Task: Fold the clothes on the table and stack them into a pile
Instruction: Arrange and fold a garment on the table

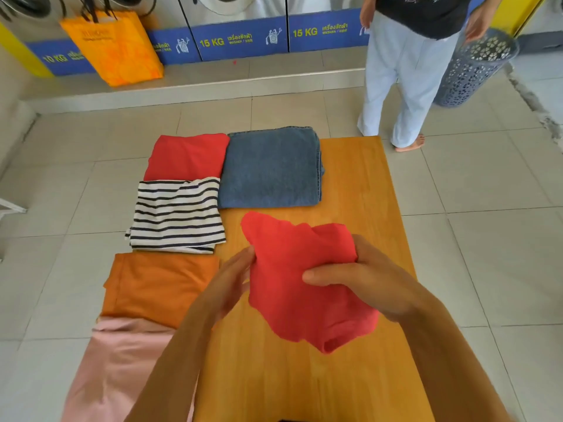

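A loose red cloth (292, 269) is held up just above the wooden table (359, 184). My right hand (362, 278) grips its right side, thumb on top. My left hand (234, 278) touches the cloth's left edge with fingers stretched out. Folded pieces lie along the table's left side: a red garment (185, 156) at the far left, a black-and-white striped shirt (176, 214) below it, an orange garment (158, 284), and a pink one (122, 367) nearest me. Folded blue jeans (271, 169) rest at the far middle.
A person in pale trousers (396, 74) stands barefoot beyond the table's far right corner, beside a grey perforated laundry basket (469, 71). An orange bag (112, 47) hangs in front of the washing machines (240, 38). Tiled floor surrounds the table.
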A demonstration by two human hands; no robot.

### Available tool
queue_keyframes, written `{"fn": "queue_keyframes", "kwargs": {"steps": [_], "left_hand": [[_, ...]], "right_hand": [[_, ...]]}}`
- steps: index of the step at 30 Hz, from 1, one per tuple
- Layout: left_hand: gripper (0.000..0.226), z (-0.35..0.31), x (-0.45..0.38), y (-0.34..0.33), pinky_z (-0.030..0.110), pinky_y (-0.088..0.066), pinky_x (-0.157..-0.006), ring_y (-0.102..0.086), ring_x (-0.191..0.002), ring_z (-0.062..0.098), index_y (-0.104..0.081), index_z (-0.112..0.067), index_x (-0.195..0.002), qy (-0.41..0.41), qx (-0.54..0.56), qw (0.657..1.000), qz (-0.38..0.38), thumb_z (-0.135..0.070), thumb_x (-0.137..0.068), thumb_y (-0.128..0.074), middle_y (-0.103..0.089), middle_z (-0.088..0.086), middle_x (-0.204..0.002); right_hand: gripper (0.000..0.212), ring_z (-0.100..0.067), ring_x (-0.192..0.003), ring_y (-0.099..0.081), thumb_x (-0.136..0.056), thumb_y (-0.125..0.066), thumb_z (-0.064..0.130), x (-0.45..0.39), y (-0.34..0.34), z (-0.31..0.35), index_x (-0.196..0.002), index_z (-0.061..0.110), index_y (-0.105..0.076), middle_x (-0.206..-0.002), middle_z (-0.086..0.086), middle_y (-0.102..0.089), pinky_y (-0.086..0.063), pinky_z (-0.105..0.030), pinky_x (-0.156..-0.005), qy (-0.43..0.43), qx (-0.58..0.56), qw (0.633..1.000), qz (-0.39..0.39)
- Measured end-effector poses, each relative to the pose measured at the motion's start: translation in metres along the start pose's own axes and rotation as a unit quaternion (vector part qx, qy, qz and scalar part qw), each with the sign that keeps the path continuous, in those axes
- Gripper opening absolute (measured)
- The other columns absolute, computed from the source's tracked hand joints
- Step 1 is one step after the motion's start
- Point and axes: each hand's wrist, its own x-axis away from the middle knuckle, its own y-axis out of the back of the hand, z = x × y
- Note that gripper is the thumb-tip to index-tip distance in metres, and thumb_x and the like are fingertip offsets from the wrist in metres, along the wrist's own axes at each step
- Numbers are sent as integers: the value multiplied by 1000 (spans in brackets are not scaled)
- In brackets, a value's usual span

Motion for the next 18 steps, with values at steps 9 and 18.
{"fn": "queue_keyframes", "kwargs": {"steps": [9, 18], "left_hand": [[46, 23, 20, -5, 34, -53, -92, -65, -116, 21, -69, -30, -121, -13, 12, 996, -91, -58, -85, -62, -71, 2, -121], [50, 29, 11, 20, 46, -50, -99, -66, -112, 16, -66, -35, -121, 33, 126, 975, -177, -67, -82, -59, -71, -6, -119]], "right_hand": [[36, -22, -100, -75, -72, -82, 24, -29, -12, -29, -108, 23, -77, -107, -3, -78, -58, -43, -88, -54, -83, 994, -54], [34, -19, -92, -77, -72, -85, 30, -63, 3, -75, -103, 21, -77, -100, 1, -80, -59, -41, -84, -115, -126, 973, -157]]}}
